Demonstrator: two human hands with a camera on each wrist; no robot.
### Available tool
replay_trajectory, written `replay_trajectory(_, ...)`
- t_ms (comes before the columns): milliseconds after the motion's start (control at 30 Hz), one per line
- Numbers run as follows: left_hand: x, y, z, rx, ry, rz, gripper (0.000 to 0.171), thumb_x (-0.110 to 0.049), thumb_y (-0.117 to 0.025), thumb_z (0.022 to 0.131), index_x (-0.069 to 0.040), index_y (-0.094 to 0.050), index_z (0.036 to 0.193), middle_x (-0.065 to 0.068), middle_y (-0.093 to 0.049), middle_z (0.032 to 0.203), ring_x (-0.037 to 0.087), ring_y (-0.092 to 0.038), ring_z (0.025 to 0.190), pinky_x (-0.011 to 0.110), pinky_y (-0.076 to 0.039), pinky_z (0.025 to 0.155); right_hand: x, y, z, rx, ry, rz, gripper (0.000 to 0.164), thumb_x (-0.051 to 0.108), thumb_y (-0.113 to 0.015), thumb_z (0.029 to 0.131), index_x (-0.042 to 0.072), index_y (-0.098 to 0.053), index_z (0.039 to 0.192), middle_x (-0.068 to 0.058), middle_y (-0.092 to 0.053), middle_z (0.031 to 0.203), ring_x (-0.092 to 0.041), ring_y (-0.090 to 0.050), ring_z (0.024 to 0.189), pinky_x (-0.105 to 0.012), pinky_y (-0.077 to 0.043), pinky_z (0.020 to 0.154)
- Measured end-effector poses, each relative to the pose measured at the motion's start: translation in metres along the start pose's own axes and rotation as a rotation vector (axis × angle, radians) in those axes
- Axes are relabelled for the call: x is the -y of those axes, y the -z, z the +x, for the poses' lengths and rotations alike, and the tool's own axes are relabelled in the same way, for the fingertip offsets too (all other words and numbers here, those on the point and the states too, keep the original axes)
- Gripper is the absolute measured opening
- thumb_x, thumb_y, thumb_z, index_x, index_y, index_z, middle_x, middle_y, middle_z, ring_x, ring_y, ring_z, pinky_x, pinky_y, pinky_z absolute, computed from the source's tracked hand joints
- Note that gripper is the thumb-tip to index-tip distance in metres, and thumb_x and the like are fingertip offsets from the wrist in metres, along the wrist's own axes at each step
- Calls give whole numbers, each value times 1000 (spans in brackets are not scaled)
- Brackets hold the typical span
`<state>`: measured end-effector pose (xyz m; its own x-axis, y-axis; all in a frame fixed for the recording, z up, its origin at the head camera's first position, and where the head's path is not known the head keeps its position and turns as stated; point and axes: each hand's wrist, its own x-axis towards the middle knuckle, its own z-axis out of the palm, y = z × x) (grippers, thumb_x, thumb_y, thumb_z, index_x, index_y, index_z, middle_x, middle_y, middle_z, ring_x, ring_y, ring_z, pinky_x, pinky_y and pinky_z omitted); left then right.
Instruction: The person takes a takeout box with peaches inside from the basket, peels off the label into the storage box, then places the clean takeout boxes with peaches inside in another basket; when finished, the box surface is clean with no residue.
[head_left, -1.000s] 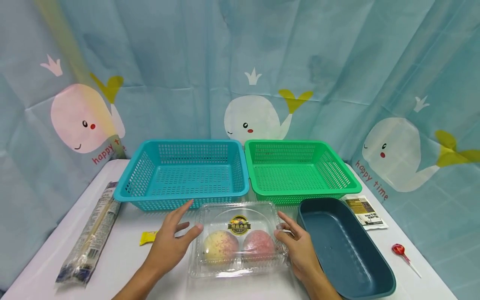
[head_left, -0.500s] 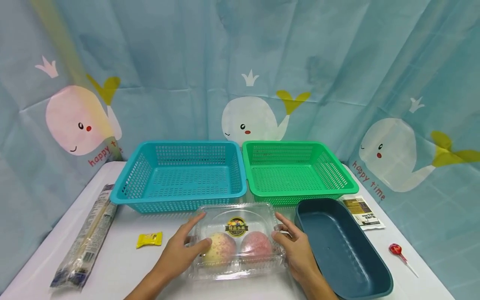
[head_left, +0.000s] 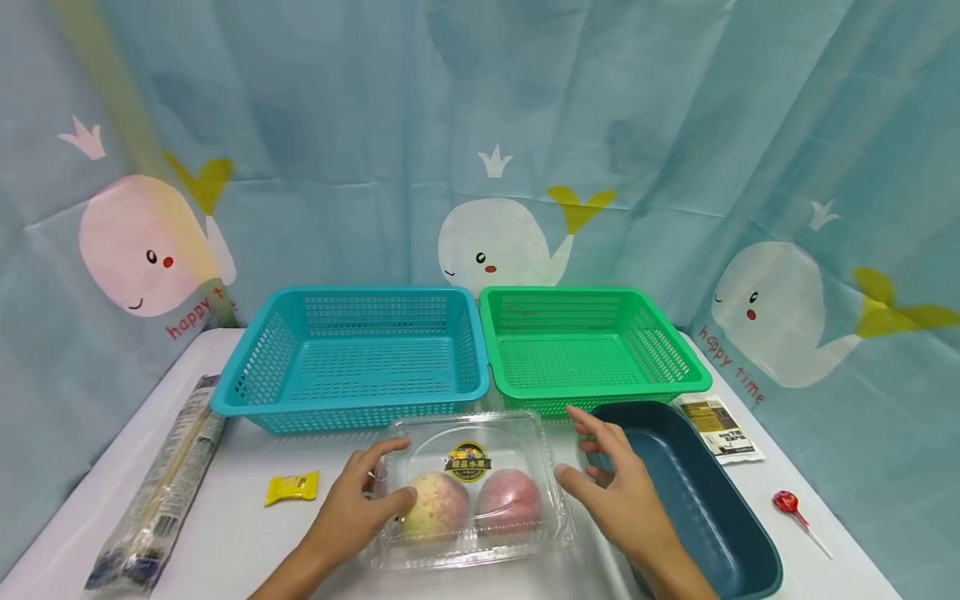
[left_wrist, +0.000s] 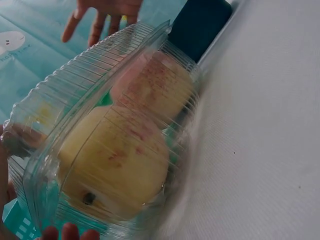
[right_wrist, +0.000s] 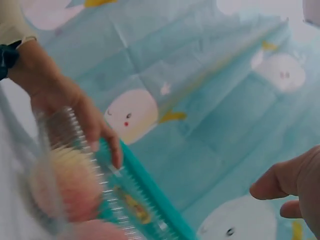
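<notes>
A clear plastic fruit box [head_left: 471, 482] with a black and gold label lies at the front middle of the table. Through its lid show a yellowish peach [head_left: 435, 506] and a pink peach [head_left: 510, 502], both also close up in the left wrist view. My left hand [head_left: 356, 504] grips the left end of the box, thumb on the near part of the lid and fingers curled round the side. Just off the box's right end, my right hand [head_left: 622, 492] is held with fingers spread and nothing in it, overlapping the dark blue bin in the head view.
Behind the box stand a blue basket [head_left: 367, 410] and a green basket [head_left: 592, 398], side by side. A dark blue bin [head_left: 693, 467] is at right, beside a sachet [head_left: 720, 429] and a red lollipop [head_left: 787, 502]. At left lie a yellow-wrapped sweet [head_left: 291, 487] and a long packet [head_left: 161, 487].
My left hand has come in from the left and taken hold of the box's end. My right hand has let go of the right end and drawn away to the right.
</notes>
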<state>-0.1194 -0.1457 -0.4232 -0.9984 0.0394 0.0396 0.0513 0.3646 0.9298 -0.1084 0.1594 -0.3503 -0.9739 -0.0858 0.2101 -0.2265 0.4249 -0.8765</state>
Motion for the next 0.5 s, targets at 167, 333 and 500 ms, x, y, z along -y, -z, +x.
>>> replay_trajectory(167,0,1,-1,13,17,-47,56,-19,-78,78,-23,-57,130,12,-41,100,20,-45,68,32,-45,59,17,19,12,122,112,-4,65,10,-71,87,27,-44,144,-5,-46,128,-26,-47,110,-49,-46,87)
replay_trajectory(333,1,0,0,9,33,-30,56,-20,-79,78,-23,-58,129,12,-42,101,20,-44,70,31,-43,55,30,30,28,234,165,-24,63,11,-69,89,23,-43,146,-9,-47,128,-28,-52,107,-38,-51,81)
replay_trajectory(500,0,0,1,4,37,-4,56,-22,-80,77,-23,-58,129,11,-44,102,25,-43,87,32,-39,56,39,31,46,337,167,-18,55,15,-68,91,17,-47,143,-12,-50,122,-29,-57,98,-37,-52,71)
